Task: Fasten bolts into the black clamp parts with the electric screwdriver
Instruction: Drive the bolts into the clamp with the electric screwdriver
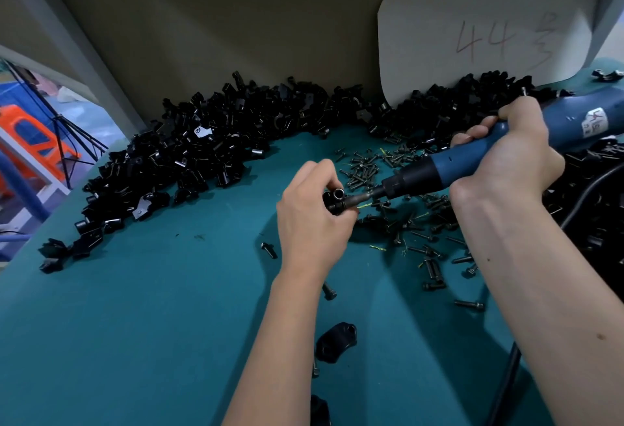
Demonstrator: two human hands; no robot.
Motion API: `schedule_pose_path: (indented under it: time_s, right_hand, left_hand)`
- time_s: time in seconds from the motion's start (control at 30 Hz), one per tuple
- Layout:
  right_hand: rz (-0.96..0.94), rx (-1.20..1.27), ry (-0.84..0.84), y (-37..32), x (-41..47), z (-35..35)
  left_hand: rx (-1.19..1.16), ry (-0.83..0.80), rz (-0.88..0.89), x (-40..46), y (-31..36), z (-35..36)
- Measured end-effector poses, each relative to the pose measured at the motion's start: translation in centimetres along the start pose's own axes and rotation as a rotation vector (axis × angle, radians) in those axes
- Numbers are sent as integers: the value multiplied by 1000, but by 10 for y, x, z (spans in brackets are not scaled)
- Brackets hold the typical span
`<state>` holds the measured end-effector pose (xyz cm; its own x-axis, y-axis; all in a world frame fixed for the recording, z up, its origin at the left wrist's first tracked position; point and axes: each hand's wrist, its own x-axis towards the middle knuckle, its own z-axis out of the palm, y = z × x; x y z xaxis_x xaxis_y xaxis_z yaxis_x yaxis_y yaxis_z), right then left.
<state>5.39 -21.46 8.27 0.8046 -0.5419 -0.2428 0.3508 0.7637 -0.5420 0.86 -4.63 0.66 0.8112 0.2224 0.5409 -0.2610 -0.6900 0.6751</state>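
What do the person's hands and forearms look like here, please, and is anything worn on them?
Both the left hand and the right hand are bare: no gloves, rings, watch or wristbands show. Both forearms are uncovered to the frame's lower edge, with no sleeves in view.

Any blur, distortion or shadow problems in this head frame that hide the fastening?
Head view: wide-angle bending curves the green table edge; hands cast soft shadows; black clamp pile loses detail; left hand, clamp part and electric screwdriver stay sharp.
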Motion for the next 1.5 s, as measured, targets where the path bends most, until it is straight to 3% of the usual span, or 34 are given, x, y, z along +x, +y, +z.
schedule_pose_path:
  time_s: [0.1, 0.27, 0.33, 0.43, 0.53, 0.77, 0.9, 1.0, 1.13, 1.3, 1.5]
  right_hand:
    - [0, -17, 3, -1, 1, -1]
    - [73, 5, -62, -3, 1, -6]
    - [85, -25, -80, -2, 2, -7]
    - [160, -187, -154, 7, -2, -10]
    - [235, -302, -173, 24, -8, -16]
    - [336, -513, -277, 44, -7, -25]
    - [364, -776, -370, 50, -3, -29]
    - [270, -1045, -454, 53, -3, -34]
    - [4, -1415, -570, 54, -3, -39]
    - [-191, -1670, -693, 50, -4, -37]
    - [-570, -1936, -562, 40, -5, -33]
  left_hand:
    - [32, 14, 41, 1, -2, 0]
    - [-159, -18, -198, 7, -15, -12]
    - [-371, 28, -364, 11, -19, -18]
    - [-906, 12, -645, 15, -17, -22]
    - [-1153, -27, -779, 17, -15, -23]
    - [-1329, -66, -908, 17, -11, -30]
    - [-1327, -55, -901, 17, -11, -31]
    - [-1302, -57, -898, 17, -11, -31]
    - [-1274, -58, -901, 17, -9, -28]
    - [-1212, -57, -848, 16, -5, -26]
    - [-1151, -26, -710, 15, 5, -16]
